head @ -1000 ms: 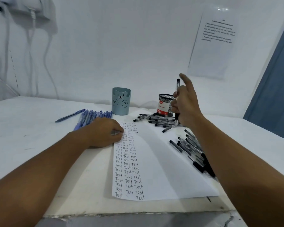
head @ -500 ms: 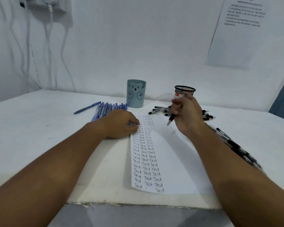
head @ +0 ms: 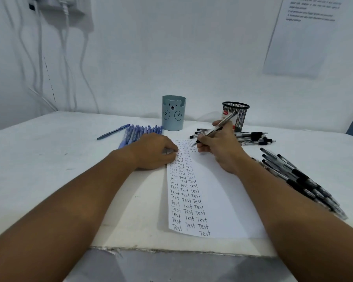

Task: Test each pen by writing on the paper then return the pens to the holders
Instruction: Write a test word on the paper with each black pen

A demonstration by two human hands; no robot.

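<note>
A white sheet of paper [head: 218,196] lies on the table, its left part filled with columns of the word "Test". My right hand [head: 222,147] grips a black pen [head: 216,129] in a writing hold, the tip touching the paper near its top. My left hand [head: 157,151] rests flat on the paper's upper left edge, holding nothing. Behind stand a pale blue bear holder [head: 173,112] and a black mesh holder [head: 237,115]. Both look empty from here.
Blue pens [head: 140,132] lie in a row left of the bear holder. Black pens lie in a pile [head: 251,137] by the mesh holder and in a second row [head: 300,180] along the paper's right side. The table's front edge [head: 171,249] is close. Cables hang on the left wall.
My right hand came down from beside the mesh holder with the pen, turned it tip-down and set it on the paper's top. The left hand stayed put. The view shifted.
</note>
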